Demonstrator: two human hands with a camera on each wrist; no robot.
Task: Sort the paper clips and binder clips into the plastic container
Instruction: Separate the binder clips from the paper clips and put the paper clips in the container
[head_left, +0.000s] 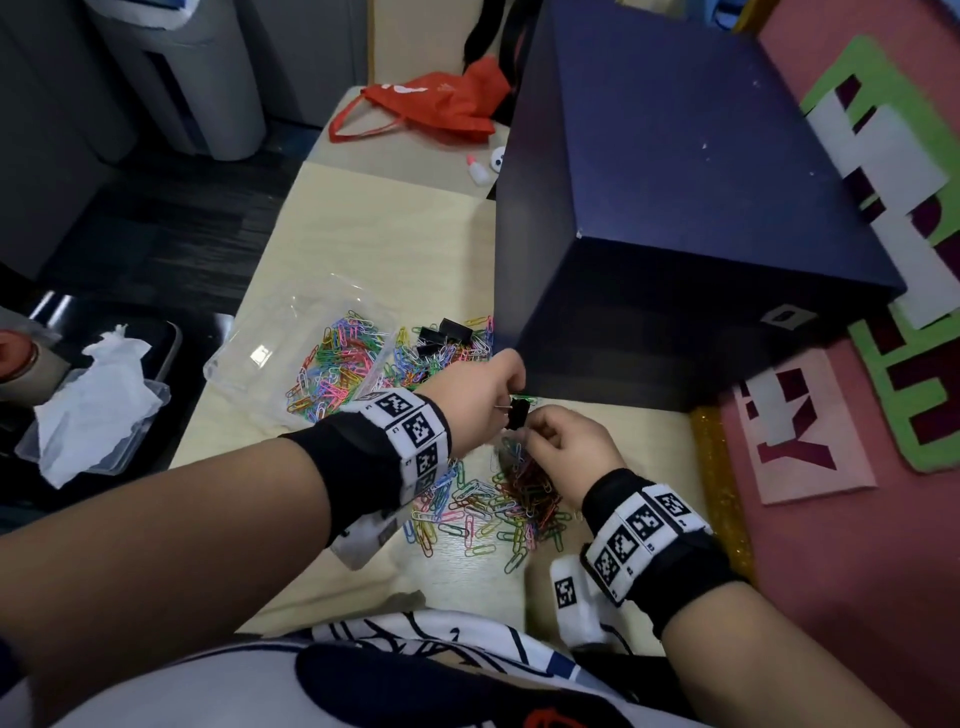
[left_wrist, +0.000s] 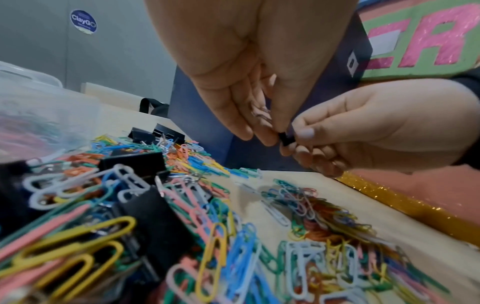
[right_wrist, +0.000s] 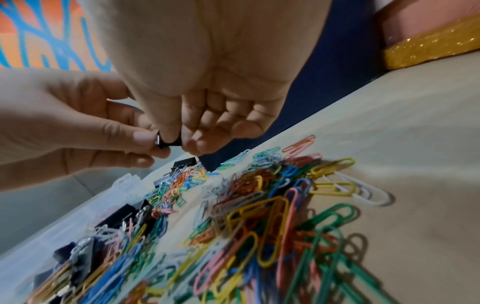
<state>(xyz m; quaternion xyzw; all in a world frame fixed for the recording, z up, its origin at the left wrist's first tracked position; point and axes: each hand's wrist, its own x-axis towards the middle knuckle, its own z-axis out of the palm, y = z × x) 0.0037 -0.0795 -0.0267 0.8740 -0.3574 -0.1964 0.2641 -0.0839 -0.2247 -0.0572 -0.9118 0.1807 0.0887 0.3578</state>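
At nine o'clock on the surface (head_left: 363, 234) lay the container (head_left: 291, 343), a clear tray with coloured paper clips (head_left: 337, 358) heaped in its near half and spilling over the rim. Just past it, toward eleven o'clock, a few black binder clips (head_left: 447, 332) sat among more loose clips beside the dark box (head_left: 675, 208).

At the centre, the left hand (head_left: 478, 389) held its grip pressed together on one small binder clip (head_left: 518, 413), fingertips (left_wrist: 262, 135) pinching it from one side. The right hand (head_left: 566, 441) met it from three o'clock, its grip likewise pinching the same clip, thumb (right_wrist: 166, 133) on top and fingers curled under. The clip hung in the air above the pile (head_left: 498, 499) of paper clips at six o'clock, clear of the surface.

The step looked like freeing or handing over the clip before dropping it in. To do it well, one hand should probably take it fully by the black body, not the wire handles, so it cannot spring open. Any paper clip snagged on it, which the pictures do not show clearly, ought to be shaken off first. Then it should go to the tray's emptier far compartment, apart from the paper clips, and be released low so it does not bounce out.
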